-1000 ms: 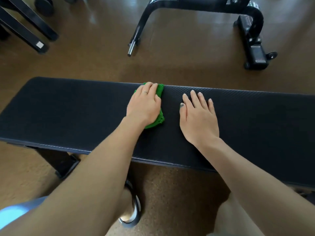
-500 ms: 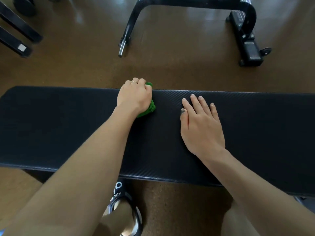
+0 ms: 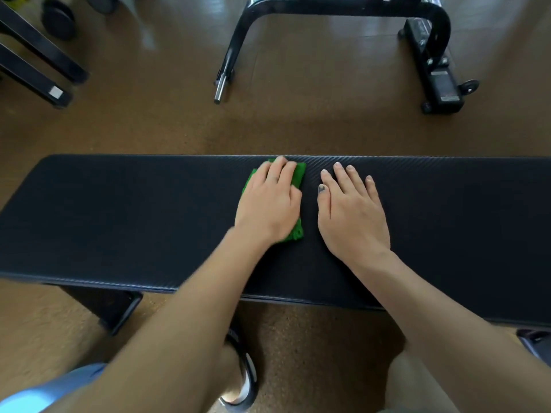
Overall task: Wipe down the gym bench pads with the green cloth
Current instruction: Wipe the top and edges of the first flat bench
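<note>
A long black bench pad [image 3: 119, 216] runs across the view from left to right. The green cloth [image 3: 299, 177] lies on its middle, mostly covered by my left hand [image 3: 269, 204], which presses flat on it with straight fingers reaching the pad's far edge. Green shows past the fingertips and below the heel of the hand. My right hand [image 3: 351, 213] rests flat on the bare pad just right of the cloth, fingers spread, holding nothing.
Brown floor surrounds the bench. A black machine frame [image 3: 343, 13] with a chrome peg [image 3: 220, 90] stands beyond the pad. Black rack feet [image 3: 44, 70] and a dumbbell [image 3: 58, 17] lie at the far left. My sandalled foot [image 3: 243, 380] is under the near edge.
My left hand went from curled over the cloth at the pad's far edge to flat on it, drawn back toward me. The right hand stays planted.
</note>
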Motion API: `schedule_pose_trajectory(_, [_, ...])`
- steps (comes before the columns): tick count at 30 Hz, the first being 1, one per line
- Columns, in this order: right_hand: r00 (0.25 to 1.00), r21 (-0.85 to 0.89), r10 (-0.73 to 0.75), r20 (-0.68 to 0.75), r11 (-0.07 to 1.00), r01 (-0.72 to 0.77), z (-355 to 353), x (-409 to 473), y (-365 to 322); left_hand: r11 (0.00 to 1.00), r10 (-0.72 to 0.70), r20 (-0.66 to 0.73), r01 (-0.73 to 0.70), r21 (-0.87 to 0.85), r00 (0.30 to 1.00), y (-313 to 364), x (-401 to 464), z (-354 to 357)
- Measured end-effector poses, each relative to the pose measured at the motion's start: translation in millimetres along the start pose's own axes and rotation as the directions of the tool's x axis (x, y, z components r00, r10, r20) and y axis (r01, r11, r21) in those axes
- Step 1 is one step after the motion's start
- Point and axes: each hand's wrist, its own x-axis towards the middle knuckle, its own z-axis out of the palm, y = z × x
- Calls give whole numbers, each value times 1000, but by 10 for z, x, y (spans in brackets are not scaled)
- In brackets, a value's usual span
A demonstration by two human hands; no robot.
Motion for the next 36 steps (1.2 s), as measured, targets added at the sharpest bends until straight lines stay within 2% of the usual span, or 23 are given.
schedule_pose_trajectory(4, [999, 5, 3, 37, 1000, -3, -23, 22, 17, 1000, -13, 21, 13, -8, 1000, 64, 363, 29])
schedule_pose_trajectory(7, [996, 32, 6, 89, 999, -8, -108, 6, 91, 1000, -22, 26, 22, 12, 999, 281, -52, 35])
schedule_pose_trajectory(12, [992, -72, 106, 76, 992, -100, -287, 23, 498, 997, 74, 93, -75, 10, 993, 686, -803, 49])
schedule_pose_trajectory(18, [989, -53, 141, 48, 989, -138, -342, 1, 789, 983, 177, 83, -181, 40, 981, 501, 35, 166])
schedule_pose_trajectory(22, [991, -66, 129, 42, 990, -126, -316, 20, 786, 990, 134, 75, -136, 22, 988, 637, 438, 200])
schedule_pose_trajectory(25, [992, -59, 116, 45, 992, -113, -314, -32, 812, 993, 114, 106, -115, 10, 988, 721, -18, 163])
schedule_pose_trajectory(28, [994, -56, 109, 25, 993, -107, -300, -56, 807, 988, 148, 154, -152, 10, 977, 872, -713, 118])
schedule_pose_trajectory(30, [994, -54, 104, 11, 993, -104, -291, -44, 800, 982, 183, 171, -188, 16, 968, 906, -841, 106])
schedule_pose_trajectory(36, [992, -7, 119, -44, 993, -119, -253, 33, 813, 967, 254, 103, -255, -1, 962, 781, 195, 268])
